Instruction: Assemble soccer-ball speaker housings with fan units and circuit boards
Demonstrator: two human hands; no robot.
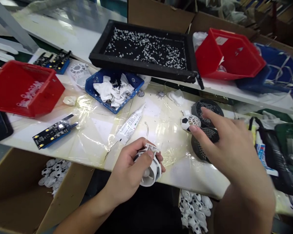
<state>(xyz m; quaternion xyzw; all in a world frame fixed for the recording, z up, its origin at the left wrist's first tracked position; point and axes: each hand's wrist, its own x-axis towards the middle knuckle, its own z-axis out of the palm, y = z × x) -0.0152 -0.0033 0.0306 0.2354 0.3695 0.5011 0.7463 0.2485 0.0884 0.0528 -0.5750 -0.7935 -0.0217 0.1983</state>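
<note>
My left hand (pixel 129 169) is closed around a small white round plastic housing (pixel 151 177) with a hub and spokes inside. Two thin wires (pixel 146 130) rise from its top. My right hand (pixel 224 143) is open, thumb and index finger spread, above the right part of the table. Close to its fingertips lies a white half-ball grille with a black football pattern (pixel 185 123); I cannot tell whether the thumb touches it. Behind and beside that sit two dark round pieces with mesh tops, an upper one (pixel 197 107) and a lower one (pixel 197 148) partly covered by the hand.
A glue tube (pixel 130 125) and a circuit board (pixel 53 133) lie on the film-covered table (pixel 92 130). Behind are a blue bin of white scraps (pixel 113 89), a red bin (pixel 36 94) and a black tray of tiny white bits (pixel 146 48). Cardboard box (pixel 17 191) holds football-patterned parts (pixel 55 172).
</note>
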